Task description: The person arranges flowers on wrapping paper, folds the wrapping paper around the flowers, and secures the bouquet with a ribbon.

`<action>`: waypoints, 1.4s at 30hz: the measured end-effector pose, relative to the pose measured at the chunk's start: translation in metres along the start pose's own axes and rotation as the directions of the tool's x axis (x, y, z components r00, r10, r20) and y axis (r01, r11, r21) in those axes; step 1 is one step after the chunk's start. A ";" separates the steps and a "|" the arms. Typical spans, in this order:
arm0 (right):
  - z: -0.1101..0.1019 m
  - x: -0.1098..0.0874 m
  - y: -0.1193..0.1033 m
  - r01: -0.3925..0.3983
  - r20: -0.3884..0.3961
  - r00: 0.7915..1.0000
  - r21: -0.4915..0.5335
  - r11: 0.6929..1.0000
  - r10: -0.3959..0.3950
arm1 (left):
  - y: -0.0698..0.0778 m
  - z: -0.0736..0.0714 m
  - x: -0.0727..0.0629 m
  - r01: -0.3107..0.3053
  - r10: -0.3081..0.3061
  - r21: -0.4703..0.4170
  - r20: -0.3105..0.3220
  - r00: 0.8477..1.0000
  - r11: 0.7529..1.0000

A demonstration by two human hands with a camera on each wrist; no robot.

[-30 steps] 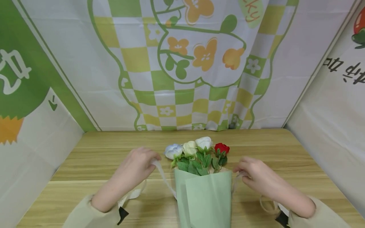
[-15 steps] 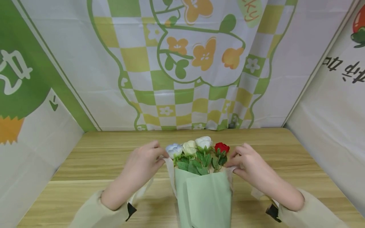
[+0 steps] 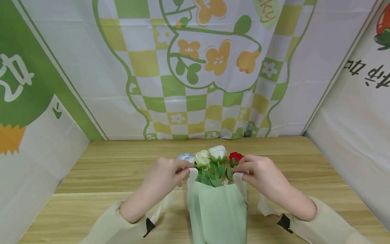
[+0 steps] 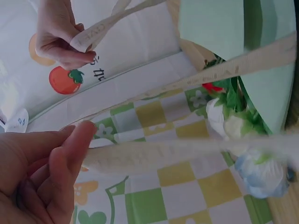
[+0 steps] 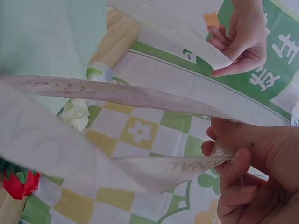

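A bouquet in pale green wrapping paper [image 3: 223, 211] lies on the wooden table, its blooms toward the back. It shows a red rose [image 3: 236, 157], a white rose [image 3: 217, 152], a cream rose [image 3: 202, 158] and a pale blue flower [image 5: 100, 70]. My left hand [image 3: 170, 173] pinches one stretch of a whitish printed ribbon [image 4: 140, 157] above the paper's left top edge. On the other side my right hand [image 3: 259, 173] pinches another stretch of ribbon [image 5: 154, 100] close to the red rose. Loose ribbon tails trail below both wrists, and the fingers partly cover the outer flowers.
The wooden table [image 3: 122, 162] reaches back to a printed cloth backdrop [image 3: 195, 101] with checks and flowers. Side curtains [image 3: 45, 152] stand at left and right. Black straps [image 3: 149, 226] show at the sleeves.
Both hands have moved inward toward each other over the top of the bouquet, bringing the ribbon stretches in from either side. The bouquet has stayed in place.
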State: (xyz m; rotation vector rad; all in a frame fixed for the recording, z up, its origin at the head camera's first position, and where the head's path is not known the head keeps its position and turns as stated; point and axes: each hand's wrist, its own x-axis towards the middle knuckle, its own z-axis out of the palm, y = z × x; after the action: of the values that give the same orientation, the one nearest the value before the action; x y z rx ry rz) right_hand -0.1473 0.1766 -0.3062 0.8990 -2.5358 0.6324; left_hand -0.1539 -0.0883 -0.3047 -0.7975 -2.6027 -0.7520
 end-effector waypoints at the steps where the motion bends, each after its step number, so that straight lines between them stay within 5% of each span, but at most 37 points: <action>1: 0.000 0.001 0.000 0.006 -0.012 1.000 -0.009 1.000 -0.007 | 0.000 0.001 0.001 -0.008 0.008 -0.015 0.000 1.000 1.000; 7: 0.000 0.006 0.000 0.053 -0.050 0.997 -0.007 0.999 -0.053 | -0.002 0.007 0.008 -0.044 0.049 -0.097 0.052 0.997 0.994; 12: -0.002 0.012 -0.001 0.047 -0.057 0.997 0.040 0.998 -0.044 | -0.002 0.009 0.016 0.018 0.023 -0.220 0.181 0.983 0.975; 16: -0.003 0.015 -0.003 0.025 -0.045 0.999 0.064 0.998 -0.022 | -0.002 0.012 0.020 0.072 0.024 -0.329 0.278 0.960 0.942; 20: -0.002 0.018 -0.002 0.107 -0.083 0.991 0.069 0.992 -0.101 | 0.000 0.017 0.024 0.140 0.038 -0.469 0.350 0.936 0.872; 23: 0.000 0.023 -0.001 0.213 -0.123 0.972 0.092 0.973 -0.201 | 0.002 0.021 0.027 0.213 0.021 -0.541 0.394 0.919 0.814; 28: 0.001 0.031 -0.002 0.360 -0.172 0.925 0.097 0.928 -0.340 | 0.008 0.029 0.031 0.261 0.014 -0.587 0.421 0.907 0.766; 42: 0.005 0.052 -0.009 0.534 -0.098 0.845 0.227 0.815 -0.526 | 0.016 0.045 0.039 0.222 0.053 -0.630 0.388 0.920 0.744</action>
State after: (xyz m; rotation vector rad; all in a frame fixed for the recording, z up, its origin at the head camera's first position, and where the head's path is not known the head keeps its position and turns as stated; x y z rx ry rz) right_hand -0.1798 0.1418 -0.2830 1.5929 -2.0475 0.7710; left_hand -0.1813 -0.0351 -0.3182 -1.1081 -2.7084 -1.7880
